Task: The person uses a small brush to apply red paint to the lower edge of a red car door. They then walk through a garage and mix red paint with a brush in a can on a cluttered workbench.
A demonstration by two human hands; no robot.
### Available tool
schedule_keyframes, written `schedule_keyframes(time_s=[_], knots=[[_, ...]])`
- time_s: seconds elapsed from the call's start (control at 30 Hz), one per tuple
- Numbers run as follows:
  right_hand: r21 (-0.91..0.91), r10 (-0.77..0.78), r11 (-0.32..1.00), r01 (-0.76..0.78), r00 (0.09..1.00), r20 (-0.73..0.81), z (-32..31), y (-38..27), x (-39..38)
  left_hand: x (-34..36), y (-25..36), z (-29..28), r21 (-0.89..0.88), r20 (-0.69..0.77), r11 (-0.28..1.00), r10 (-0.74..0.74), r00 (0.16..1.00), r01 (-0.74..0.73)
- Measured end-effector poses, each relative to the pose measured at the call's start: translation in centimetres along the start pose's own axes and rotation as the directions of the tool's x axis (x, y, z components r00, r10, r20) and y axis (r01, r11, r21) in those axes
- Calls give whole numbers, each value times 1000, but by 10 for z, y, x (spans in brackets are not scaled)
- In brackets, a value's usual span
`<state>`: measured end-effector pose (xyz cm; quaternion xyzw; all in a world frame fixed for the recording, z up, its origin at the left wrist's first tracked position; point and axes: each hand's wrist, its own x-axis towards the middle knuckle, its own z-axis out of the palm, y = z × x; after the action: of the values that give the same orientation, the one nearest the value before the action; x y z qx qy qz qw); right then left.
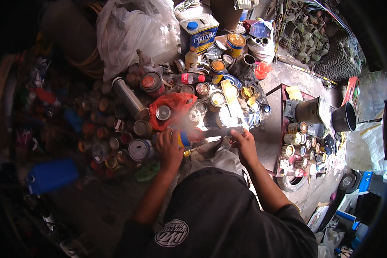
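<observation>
My left hand (170, 147) is closed round a blue and yellow paint can (184, 139) with a reddish end, tipped on its side. In my right hand (244, 144) is one end of a dark, flat bar (221, 132), held between thumb and fingers. The bar's other end reaches the reddish end of the can; whether it touches is unclear. Beyond my left hand lies a red plastic bag (176, 102) with a round tin (163, 112) on it. A larger lidded can (140, 149) stands just left of that hand.
Many used cans and jars crowd the area around my hands. A rectangular metal tin (198, 34) with a blue cap stands at the back. On the right, a low table (268, 148) bears more cans and a black bucket (344, 117). A blue jerrycan (53, 175) lies left.
</observation>
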<state>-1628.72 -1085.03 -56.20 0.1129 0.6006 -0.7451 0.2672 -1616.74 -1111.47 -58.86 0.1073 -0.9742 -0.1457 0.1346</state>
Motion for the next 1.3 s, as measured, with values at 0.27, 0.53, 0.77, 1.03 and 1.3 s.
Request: schedule_keyframes(time_s=[0.27,0.53,0.77,1.03,1.3], knots=[[-248,-230,941,229,973,26,-1,2,-9,5,10,2,24,56,1000,17,998,-18],[-642,-428,613,461,877,221,9,8,-18,4,10,5,33,57,999,29,998,-31],[-664,-541,353,660,722,430,12,13,-19,5,11,-2,37,72,999,12,997,-15],[-648,-560,304,698,681,471,21,17,-23,5,10,-5,36,64,999,21,998,-23],[-645,-561,300,703,677,477,21,21,-23,7,8,-7,39,78,999,20,997,-23]])
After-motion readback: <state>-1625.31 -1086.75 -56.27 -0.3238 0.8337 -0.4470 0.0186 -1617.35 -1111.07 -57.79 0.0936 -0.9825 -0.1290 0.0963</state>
